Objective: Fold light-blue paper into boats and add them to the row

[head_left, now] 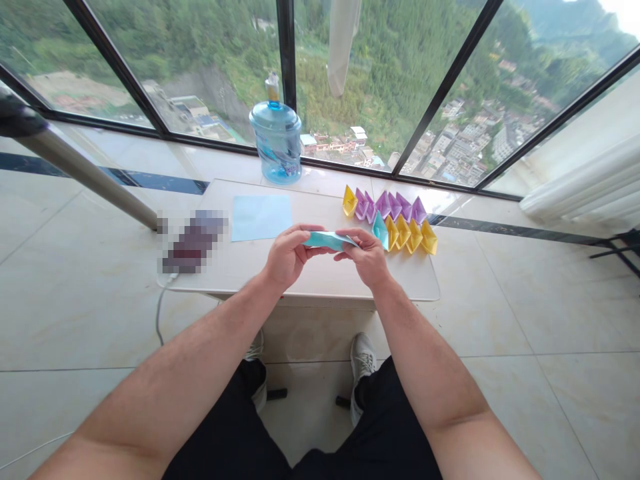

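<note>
Both my hands hold a folded piece of light blue paper (327, 240) above a small white table (300, 280). My left hand (287, 257) pinches its left end, fingers closed. My right hand (367, 257) pinches its right end, fingers closed too. A flat sheet of light blue paper (261, 217) lies on the table behind my left hand. To the right stand rows of folded paper boats: purple ones (390, 205), yellow ones (410, 235) and one light blue boat (380, 230).
A large blue water jug (276, 137) stands on the window ledge behind the table. A blurred dark object (193, 243) lies at the table's left end, with a white cable (160, 313) hanging from it. A slanted pole (85, 173) crosses at left. Tiled floor surrounds the table.
</note>
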Available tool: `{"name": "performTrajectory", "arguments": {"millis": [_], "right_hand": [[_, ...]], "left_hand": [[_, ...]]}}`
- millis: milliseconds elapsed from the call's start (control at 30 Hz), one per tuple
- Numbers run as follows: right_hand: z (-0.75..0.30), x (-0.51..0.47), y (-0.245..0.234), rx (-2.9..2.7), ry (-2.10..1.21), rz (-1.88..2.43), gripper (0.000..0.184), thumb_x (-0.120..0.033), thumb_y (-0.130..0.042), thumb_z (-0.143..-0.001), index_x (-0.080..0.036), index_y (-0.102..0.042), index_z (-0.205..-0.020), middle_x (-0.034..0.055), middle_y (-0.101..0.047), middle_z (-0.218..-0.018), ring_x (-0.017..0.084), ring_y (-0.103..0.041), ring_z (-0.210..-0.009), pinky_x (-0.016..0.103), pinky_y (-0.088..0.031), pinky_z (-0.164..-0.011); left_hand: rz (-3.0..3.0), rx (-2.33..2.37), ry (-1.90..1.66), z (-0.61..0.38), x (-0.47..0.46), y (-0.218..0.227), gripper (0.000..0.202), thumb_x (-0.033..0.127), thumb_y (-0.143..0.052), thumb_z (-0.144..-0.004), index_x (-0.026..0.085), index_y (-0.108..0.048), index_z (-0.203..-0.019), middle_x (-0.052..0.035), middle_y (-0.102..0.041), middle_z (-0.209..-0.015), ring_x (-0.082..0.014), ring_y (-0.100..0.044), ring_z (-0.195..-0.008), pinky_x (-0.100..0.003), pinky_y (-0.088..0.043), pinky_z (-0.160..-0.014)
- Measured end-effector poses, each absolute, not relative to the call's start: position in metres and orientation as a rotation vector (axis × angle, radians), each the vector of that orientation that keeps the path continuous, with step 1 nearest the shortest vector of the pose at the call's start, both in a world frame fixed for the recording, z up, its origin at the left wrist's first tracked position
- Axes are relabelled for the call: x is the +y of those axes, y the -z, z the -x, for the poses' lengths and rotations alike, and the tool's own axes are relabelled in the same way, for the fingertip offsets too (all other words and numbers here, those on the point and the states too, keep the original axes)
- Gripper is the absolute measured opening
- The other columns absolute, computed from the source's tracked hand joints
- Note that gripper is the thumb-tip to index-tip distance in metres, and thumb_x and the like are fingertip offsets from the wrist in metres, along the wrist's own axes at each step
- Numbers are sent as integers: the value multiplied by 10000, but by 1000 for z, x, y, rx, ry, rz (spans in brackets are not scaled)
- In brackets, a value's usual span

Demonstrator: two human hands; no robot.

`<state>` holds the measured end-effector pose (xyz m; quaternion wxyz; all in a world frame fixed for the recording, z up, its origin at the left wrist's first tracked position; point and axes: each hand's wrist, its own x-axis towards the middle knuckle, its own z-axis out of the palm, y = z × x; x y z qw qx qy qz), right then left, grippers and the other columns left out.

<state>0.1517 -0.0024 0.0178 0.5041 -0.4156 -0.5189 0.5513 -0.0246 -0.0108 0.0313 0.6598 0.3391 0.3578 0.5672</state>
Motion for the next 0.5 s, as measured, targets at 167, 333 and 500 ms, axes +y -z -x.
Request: {"name": "performTrajectory", "arguments": {"millis": [167, 333, 500], "right_hand": [[-160, -2, -21, -1335, -1423, 906, 252, -335, -775, -731, -241, -743, -962, 13, -748, -1059, 185, -695, -919, 380, -647, -779], [-160, -2, -22, -1371, -1448, 928, 415, -430, -803, -734, -249, -698, -1093, 49, -749, -1130, 204, -698, -971, 376, -614, -817], [-157, -3, -15, -1495, -1158, 1026, 220, -345, -777, -777, -212, -710, -939, 53, -766, -1016, 202, -712, -929, 373, -573, -871]], "left_hand": [[-834, 938, -1155, 33, -6, -32, 305, 361, -831, -674, 135, -693, -825, -54, -723, -854, -171, -684, -785, -352, -568, -807], [-1162, 1044, -1164, 42, -3, -29, 476, 253, -861, -601, 171, -698, -1041, -77, -751, -1015, -203, -691, -908, -314, -540, -788], [-1508, 1152, -1156, 44, -5, -26, 300, 308, -786, -705, 166, -710, -957, -90, -751, -1053, -229, -696, -951, -326, -540, -831]]}}
